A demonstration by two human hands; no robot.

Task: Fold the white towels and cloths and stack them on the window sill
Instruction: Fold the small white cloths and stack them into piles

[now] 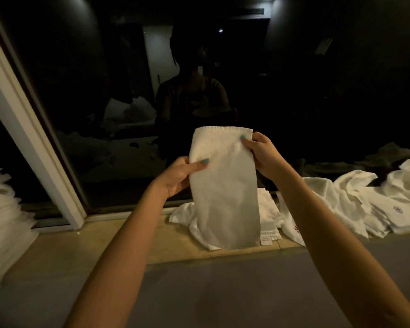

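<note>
Hanging lengthwise over the window sill [133, 235], the white towel [225, 197] looks folded to a narrow strip, not yet finished. The left hand [178, 176] pinches its edge at 9 o'clock, and the right hand [260, 152] pinches its corner at 1 o'clock. A folded stack [0, 209], cut off by the frame, stands at 9 o'clock. An unfolded heap [365, 204] waits at 3 o'clock. The towel hides part of the cloths behind it.

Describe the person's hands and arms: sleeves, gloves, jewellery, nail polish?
Left hand and right hand are ungloved. Left forearm and right forearm are bare to the frame edge; no sleeve shows. Visible fingernails wear teal polish. No ring, watch or bracelet visible.
</note>
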